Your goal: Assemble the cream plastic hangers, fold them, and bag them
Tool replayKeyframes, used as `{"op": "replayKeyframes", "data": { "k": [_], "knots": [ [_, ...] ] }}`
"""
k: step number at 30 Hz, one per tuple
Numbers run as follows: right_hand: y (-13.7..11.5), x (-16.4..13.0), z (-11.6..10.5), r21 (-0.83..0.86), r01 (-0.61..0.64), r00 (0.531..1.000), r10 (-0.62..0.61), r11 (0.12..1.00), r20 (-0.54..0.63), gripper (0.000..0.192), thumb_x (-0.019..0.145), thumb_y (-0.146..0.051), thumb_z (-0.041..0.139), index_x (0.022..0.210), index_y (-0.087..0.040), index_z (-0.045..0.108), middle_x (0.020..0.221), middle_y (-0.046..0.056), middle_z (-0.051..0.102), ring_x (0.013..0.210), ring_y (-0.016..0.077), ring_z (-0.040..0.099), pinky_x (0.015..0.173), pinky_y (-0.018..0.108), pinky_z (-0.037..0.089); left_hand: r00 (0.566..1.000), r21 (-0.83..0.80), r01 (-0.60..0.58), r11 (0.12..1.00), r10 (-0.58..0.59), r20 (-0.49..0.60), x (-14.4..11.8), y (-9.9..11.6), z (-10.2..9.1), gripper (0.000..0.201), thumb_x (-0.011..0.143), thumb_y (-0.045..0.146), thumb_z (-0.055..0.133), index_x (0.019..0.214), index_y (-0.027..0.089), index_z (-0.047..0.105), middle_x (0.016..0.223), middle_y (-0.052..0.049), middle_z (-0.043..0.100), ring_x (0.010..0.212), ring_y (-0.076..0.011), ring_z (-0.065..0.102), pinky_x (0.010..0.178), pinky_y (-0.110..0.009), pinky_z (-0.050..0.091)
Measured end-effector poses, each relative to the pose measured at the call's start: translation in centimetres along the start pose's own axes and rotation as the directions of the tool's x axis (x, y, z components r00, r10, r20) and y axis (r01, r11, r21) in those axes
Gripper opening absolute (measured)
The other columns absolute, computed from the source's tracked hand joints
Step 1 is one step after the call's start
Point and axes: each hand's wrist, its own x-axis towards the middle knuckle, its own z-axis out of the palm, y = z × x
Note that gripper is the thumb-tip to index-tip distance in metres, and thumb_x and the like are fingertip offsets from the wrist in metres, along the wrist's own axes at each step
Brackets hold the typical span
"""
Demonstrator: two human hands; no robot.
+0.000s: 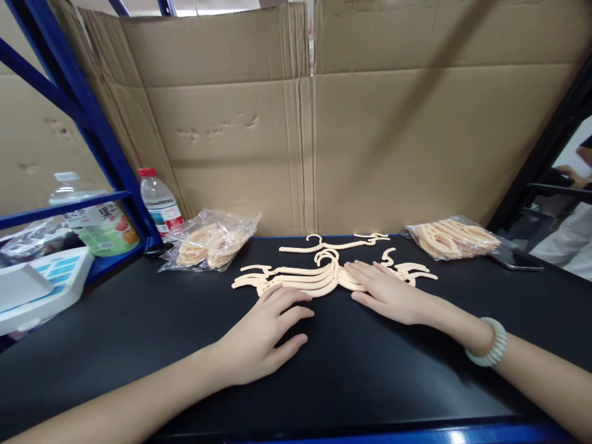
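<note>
Left hand (266,333) and right hand (386,293), both spread flat on the black tabletop (139,345), fingertips touching a pile of cream plastic hangers (319,277).

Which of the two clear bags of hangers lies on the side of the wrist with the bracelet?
The bag of hangers at the far right, beyond the right hand; the other bag lies left, beside the bottle.

Even bright overhead light, soft shadows, sharp centre, wide-angle edge stretch.

Left hand (263,336), right hand (386,296) flat, open
</note>
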Motion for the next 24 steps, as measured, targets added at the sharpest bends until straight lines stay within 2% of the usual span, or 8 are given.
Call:
{"op": "replayKeyframes", "data": {
  "k": [8, 17, 24],
  "knots": [
    [0.31, -0.13, 0.32, 0.024, 0.014, 1.000, -0.013, 1.000, -0.023, 0.062, 0.097, -0.047, 0.024, 0.149, -0.014, 0.024, 0.153, 0.013, 0.026, 0.141, 0.0301, 0.021, 0.113, 0.057, 0.019, 1.000, 0.019, 0.011, 1.000, -0.011, -0.008, 0.17, 0.04, 0.08, 0.030, 0.090, 0.024, 0.050, 0.119, 0.023, 0.057, 0.128, -0.009, 0.055, 0.121, -0.0266, 0.047, 0.105, -0.046, 0.035],
    [0.31, -0.06, -0.30, 0.001, -0.011, 0.999, 0.011, 1.000, 0.030, 0.061, 0.097, -0.042, 0.022, 0.149, -0.010, 0.022, 0.154, 0.013, 0.024, 0.142, 0.0281, 0.019, 0.114, 0.055, 0.017, 1.000, 0.027, 0.006, 1.000, -0.006, -0.005, 0.04, 0.14, -0.06, 0.031, 0.090, 0.023, 0.050, 0.119, 0.023, 0.056, 0.130, -0.009, 0.054, 0.122, -0.0266, 0.047, 0.107, -0.047, 0.034],
    [0.55, -0.07, -0.02, 0.023, -0.001, 1.000, 0.001, 1.000, 0.011, 0.059, 0.097, -0.042, 0.023, 0.149, -0.014, 0.024, 0.153, 0.011, 0.026, 0.141, 0.0288, 0.021, 0.114, 0.055, 0.017, 1.000, 0.039, 0.014, 0.999, -0.015, 0.028, 0.08, 0.31, -0.20, 0.032, 0.089, 0.021, 0.050, 0.120, 0.023, 0.055, 0.130, -0.009, 0.053, 0.123, -0.0259, 0.046, 0.110, -0.048, 0.030]
  ]
}}
